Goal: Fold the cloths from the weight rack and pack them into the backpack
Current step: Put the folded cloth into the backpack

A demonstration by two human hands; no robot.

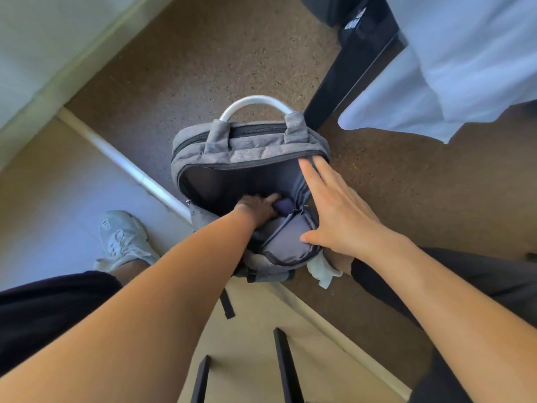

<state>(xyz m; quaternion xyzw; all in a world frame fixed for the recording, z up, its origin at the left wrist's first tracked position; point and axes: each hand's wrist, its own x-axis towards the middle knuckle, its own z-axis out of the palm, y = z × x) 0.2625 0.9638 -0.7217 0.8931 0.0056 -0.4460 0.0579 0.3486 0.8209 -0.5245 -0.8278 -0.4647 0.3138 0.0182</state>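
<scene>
A grey backpack [250, 146] stands on the floor between my feet, its main compartment unzipped and gaping. My left hand [257, 209] reaches down inside the opening and presses on a dark blue cloth [284, 205], mostly hidden by the hand and the bag's lining. My right hand [334, 210] lies flat with straight fingers against the bag's right rim, thumb on the front panel. A pale blue cloth [453, 71] hangs over a black rack [354, 74] at the upper right.
Speckled brown floor surrounds the bag. A white pipe [125, 161] runs diagonally at the left, beside my left shoe [122, 237]. Black metal bars [286, 367] stand near the bottom. A white wall [43, 48] fills the upper left.
</scene>
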